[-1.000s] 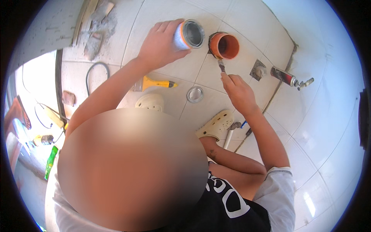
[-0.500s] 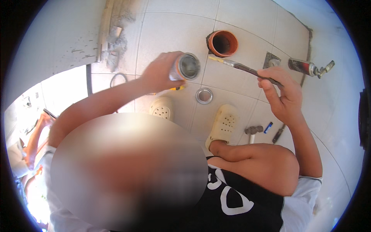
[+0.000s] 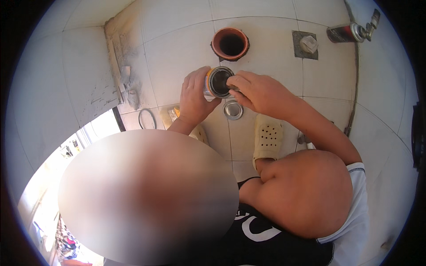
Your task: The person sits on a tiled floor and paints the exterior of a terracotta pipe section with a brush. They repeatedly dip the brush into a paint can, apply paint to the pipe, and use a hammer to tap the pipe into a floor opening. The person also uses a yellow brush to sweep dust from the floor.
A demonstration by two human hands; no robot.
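My left hand [image 3: 195,95] is wrapped round the side of an open metal can [image 3: 208,84] and holds it mouth up over the floor. The can's inside looks dark. At its right rim, my right hand [image 3: 262,93] pinches the paintbrush [image 3: 233,88], whose bristle end is down inside the can and out of sight. Just below the hands, a round metal lid [image 3: 233,110] lies on the tiles. Beyond the can, an orange-brown pipe [image 3: 230,44] opens upward from a rough cutout in the floor.
A torch on a gas canister [image 3: 346,33] lies by the right wall. A crumpled wad [image 3: 308,44] sits on a dark square patch. Rubble [image 3: 132,97] lies at the left wall, near a black ring [image 3: 147,119]. My clogs [image 3: 268,135] stand close below; a hammer [image 3: 304,139] is partly hidden.
My right hand has moved left and brought the brush from beside the pipe into the can. The left hand still holds the can. The view has shifted somewhat.
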